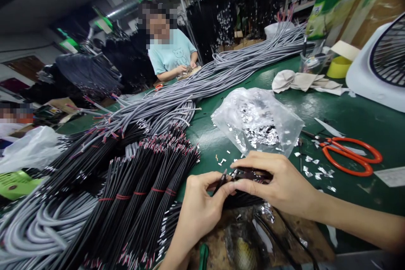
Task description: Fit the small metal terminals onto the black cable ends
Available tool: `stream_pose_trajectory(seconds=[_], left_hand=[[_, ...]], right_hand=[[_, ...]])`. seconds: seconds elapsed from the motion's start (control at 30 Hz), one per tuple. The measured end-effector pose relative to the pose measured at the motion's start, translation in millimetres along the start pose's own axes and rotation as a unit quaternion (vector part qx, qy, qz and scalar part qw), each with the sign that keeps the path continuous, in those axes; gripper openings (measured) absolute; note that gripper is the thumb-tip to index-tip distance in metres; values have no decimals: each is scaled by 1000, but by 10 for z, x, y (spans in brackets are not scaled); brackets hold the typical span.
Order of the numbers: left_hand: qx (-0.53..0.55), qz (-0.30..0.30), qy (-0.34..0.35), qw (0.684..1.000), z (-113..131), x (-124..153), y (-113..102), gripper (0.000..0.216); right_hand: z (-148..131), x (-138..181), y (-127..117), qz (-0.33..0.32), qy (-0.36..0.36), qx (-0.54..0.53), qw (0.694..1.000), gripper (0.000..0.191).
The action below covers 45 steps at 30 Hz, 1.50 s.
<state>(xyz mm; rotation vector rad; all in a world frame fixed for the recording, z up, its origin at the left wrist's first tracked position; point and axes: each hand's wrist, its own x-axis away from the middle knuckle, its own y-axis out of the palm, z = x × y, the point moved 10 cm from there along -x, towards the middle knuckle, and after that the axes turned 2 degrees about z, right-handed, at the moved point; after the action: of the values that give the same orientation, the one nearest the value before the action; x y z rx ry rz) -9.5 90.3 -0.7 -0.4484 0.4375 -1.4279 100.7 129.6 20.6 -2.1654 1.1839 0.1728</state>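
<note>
Your left hand (202, 206) has thumb and forefinger pinched narrow on a thin black cable with a silvery tip (220, 182); that cable sits between your two hands, tip up, above the worn brown board (302, 224); your right hand (278, 179) curls over dark material right beside it, thumb and forefinger slightly apart, but whether it grips anything firmly you can't tell from here; risk one: the pinch is small, so a slack thumb could let the cable roll and turn its tip out of line; risk two: the crumpled clear plastic bag (226, 112) of small silver foil pieces (264, 135) lies open just beyond your fingers, so a knuckle nudge could spill more onto the green tabletop (303, 103), where loose silver flakes (322, 172) lie near the orange-handled metal scissors (329, 142); risk three: your left forearm runs close by the black cable bundles tied with red bands (142, 211), so a wide elbow swing could snag their ends; light flakes could also stick to your skin and stray onto the wrong cable.
</note>
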Motion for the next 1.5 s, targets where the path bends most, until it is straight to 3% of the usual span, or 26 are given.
stream_pose_trajectory(seconds=[0.13,0.2,0.33,0.4,0.5,0.57,0.63,0.73,0.77,0.87,0.93,1.0,1.1,1.13,1.27,1.33,1.5], left_hand=[[-50,-22,17,998,44,9,69,14],[-72,-18,23,997,57,7,73,12],[-56,5,22,998,40,-30,42,9],[-41,-2,13,999,2,-52,67,11],[-32,-52,-5,998,-72,-58,178,20],[-9,-82,-16,996,-98,-44,234,28],[29,-101,-24,994,-94,-29,261,31],[83,-121,-43,988,-93,-12,286,30],[97,-123,-48,986,-96,-12,289,29],[113,-105,-45,987,-105,-28,248,28],[90,-83,-37,992,-119,-37,208,27],[66,-63,-44,995,-151,-36,179,23],[61,-38,-61,996,-184,-31,138,18],[54,-25,-58,997,-175,-34,110,17],[-36,-8,-1,999,-41,-52,46,19],[-55,-16,17,998,0,-54,55,21],[-45,-12,16,999,-24,-44,46,20]], right_hand=[[-13,-16,12,4,-4,-29,1000,2],[39,-38,39,-8,24,-27,999,8],[189,-25,255,-118,117,-99,981,18],[183,10,331,-155,108,-96,977,20],[93,17,182,-62,7,67,996,9],[-45,46,84,9,-74,169,983,17],[-157,49,-58,76,-118,185,973,17],[-152,36,-494,236,-73,143,958,16],[-127,17,-544,245,-57,129,959,14],[-107,-82,-231,76,-68,105,989,3],[-79,-69,-68,7,-70,97,993,3],[-60,-73,-116,33,-63,91,993,10],[-22,-98,-346,125,-38,71,989,15],[-3,-111,-356,124,-28,61,990,14],[-24,-104,-56,-2,-44,22,999,7],[-48,-73,17,-16,-56,16,998,8],[50,-96,-296,117,6,26,993,19]])
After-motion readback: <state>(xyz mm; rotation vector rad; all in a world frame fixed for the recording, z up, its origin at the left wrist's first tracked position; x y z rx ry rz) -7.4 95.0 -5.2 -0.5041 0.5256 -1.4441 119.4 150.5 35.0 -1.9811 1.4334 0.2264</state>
